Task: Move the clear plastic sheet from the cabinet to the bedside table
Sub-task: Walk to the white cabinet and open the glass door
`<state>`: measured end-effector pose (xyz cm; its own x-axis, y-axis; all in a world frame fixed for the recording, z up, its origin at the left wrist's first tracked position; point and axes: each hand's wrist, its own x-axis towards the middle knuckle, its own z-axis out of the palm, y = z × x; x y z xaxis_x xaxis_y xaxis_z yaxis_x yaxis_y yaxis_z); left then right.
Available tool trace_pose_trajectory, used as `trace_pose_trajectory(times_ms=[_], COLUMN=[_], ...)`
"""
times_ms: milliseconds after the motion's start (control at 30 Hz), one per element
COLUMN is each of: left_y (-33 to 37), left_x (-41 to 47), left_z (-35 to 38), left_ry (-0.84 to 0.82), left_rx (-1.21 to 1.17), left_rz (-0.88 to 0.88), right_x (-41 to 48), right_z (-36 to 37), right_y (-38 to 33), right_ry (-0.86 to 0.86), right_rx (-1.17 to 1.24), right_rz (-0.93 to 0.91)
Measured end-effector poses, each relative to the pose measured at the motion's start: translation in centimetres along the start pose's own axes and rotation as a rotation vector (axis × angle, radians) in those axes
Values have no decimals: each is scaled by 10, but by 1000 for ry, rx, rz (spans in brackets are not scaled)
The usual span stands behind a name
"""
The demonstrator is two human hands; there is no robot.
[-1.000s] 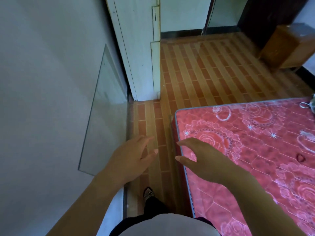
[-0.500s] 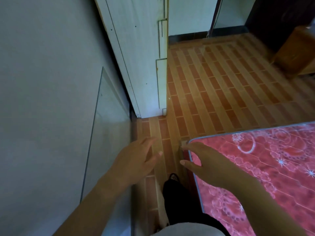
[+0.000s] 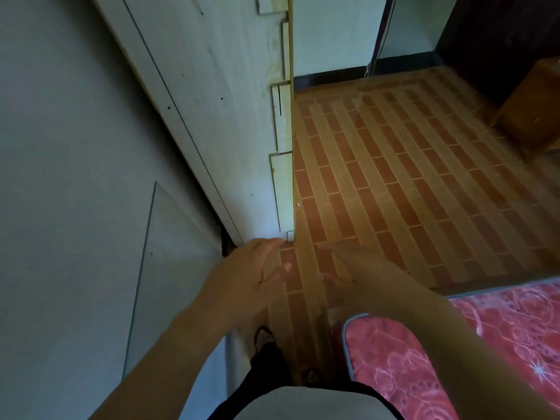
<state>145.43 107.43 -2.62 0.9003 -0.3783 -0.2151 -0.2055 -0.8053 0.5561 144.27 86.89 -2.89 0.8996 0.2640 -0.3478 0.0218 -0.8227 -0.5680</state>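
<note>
Plastic sheet (image 3: 171, 268) leans on the left wall (image 3: 60, 147), cabinet (image 3: 230, 101) beyond it, mattress (image 3: 500, 344) right.

Left hand (image 3: 242, 280) and right hand (image 3: 357, 268) outstretched, fingers relaxed, holding nothing

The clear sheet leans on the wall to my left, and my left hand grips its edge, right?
Not quite: in the head view the left hand is open and grips nothing. The sheet does lean on the wall to your left.

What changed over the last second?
The person stepped forward: the red mattress slid toward the lower right corner and the white panel drew nearer. Left hand and right hand stay open, empty; the clear plastic sheet stays untouched against the grey surface.
</note>
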Motion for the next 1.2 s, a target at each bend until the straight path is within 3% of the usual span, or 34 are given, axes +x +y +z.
trace_pose_trajectory(times_ms=[500,667,867,1200], left_y=[-26,2,47,151], left_x=[240,304,396,567], left_z=[-89,-85,-80,-61], left_ry=[-100,-230,-245,-216], left_rx=[80,79,83,98], left_rz=[246,371,447,375], right_x=[170,182,222,299], right_z=[-105,-134,-190,-330], right_y=[3,38,91,226], right_ry=[231,271,303,247], right_rx=[-24,48,97,30], right_rz=[166,258,334,328])
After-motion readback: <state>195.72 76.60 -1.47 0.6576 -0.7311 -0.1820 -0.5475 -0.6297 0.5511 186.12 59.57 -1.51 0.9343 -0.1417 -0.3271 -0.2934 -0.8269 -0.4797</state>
